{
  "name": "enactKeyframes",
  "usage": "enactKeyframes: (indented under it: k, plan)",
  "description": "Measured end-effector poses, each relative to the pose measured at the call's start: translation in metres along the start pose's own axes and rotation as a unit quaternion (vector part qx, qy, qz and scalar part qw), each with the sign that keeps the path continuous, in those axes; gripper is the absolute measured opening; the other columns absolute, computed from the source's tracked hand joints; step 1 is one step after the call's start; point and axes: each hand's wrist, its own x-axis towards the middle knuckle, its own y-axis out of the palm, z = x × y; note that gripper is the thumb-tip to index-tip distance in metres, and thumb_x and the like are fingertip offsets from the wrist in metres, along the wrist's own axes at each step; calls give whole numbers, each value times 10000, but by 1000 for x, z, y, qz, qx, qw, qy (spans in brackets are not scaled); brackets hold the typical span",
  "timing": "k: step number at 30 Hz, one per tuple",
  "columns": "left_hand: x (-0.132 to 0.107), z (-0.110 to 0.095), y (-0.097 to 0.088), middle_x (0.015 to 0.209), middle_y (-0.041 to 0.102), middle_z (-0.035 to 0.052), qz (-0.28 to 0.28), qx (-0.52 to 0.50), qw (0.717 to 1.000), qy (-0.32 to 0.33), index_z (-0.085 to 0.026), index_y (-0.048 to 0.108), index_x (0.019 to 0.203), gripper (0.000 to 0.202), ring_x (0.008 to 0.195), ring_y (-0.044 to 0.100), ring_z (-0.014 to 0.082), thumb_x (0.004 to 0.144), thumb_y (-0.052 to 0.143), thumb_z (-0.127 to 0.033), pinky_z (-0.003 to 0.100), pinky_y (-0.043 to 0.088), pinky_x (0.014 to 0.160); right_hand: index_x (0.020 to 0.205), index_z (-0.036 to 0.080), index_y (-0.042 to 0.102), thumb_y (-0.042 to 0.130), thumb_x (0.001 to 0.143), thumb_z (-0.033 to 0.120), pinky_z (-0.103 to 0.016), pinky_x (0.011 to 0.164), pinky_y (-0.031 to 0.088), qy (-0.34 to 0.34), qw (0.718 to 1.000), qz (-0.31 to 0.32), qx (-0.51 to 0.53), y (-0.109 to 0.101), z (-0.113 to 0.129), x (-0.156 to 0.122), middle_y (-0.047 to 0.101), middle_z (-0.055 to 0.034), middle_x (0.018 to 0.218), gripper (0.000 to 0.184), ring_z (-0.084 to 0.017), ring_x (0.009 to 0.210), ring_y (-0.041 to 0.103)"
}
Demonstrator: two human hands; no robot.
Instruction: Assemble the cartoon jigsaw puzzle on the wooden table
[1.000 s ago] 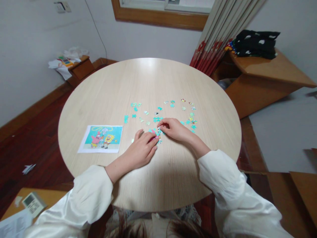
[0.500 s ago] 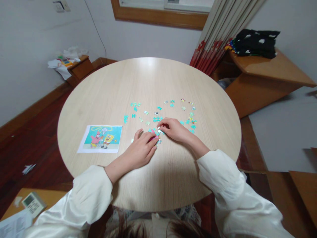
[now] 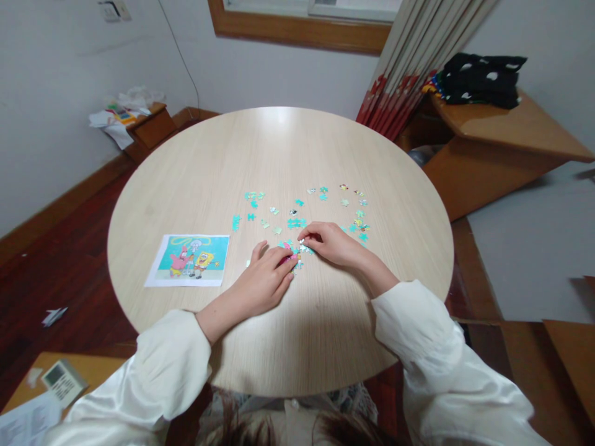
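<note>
My left hand (image 3: 264, 279) lies palm down over a partly joined jigsaw puzzle (image 3: 290, 244), its fingers stretched out and its thumb apart. Pink and turquoise parts of the puzzle show past the fingertips; the rest is hidden under the hand. At the puzzle's upper right edge, my right hand (image 3: 328, 243) is closed in a pinch on a small pale puzzle piece (image 3: 302, 242). Just beyond the hands, a joined strip of turquoise pieces (image 3: 296, 223) lies on the table. To the left is a printed reference picture (image 3: 188, 260) of cartoon figures.
Loose puzzle pieces (image 3: 360, 220) are scattered on the round wooden table (image 3: 279, 148), right of and beyond my hands, with several more (image 3: 253, 197) at the far left. A small device with a screen (image 3: 64, 381) stands on a lower surface at the front left.
My right hand has shifted slightly to the right, with the pinched piece now lower against the puzzle's edge. My left hand has stayed in place.
</note>
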Motion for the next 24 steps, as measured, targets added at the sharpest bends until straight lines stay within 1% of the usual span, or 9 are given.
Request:
enactKeyframes:
  k: [7,13,16,20,24]
  plan:
    - [-1,0,1,1187,610,140,-1,2,1000,-3,-156,598,1235,357,1145,547,247,991,347,-222,561,246,1107,867,158,723,539,845,91,-249,683,420,-6,1000,5,8,-1,1,-1,685,-50,834,197,-125,728,580]
    - [-1,1,2,1172,617,163,-9,6,1000,4,-111,597,1226,353,1142,555,263,990,356,-215,578,259,1092,860,160,721,551,845,97,-245,686,423,-10,1000,1,7,-2,-1,-2,687,-48,838,182,-124,743,587]
    - [-1,1,3,1171,620,159,-10,3,1000,3,-119,599,1226,351,1136,561,261,989,359,-214,576,261,1092,870,159,724,554,848,97,-248,689,425,-8,1000,3,6,-1,-1,-2,690,-52,846,182,-127,748,590]
    - [-1,3,3,1163,629,154,-15,1,1000,4,-130,609,1214,353,1134,567,256,991,351,-220,567,257,1091,902,160,730,551,848,87,-257,709,437,-9,1000,-4,13,0,-3,-1,699,-61,879,200,-135,775,603]
    - [1,3,2,1162,639,148,-26,0,1000,3,-137,617,1203,359,1139,567,249,992,338,-220,539,250,1089,979,161,723,577,860,139,-278,726,454,-6,1000,-21,17,-3,-4,-6,709,-76,941,189,-147,786,612]
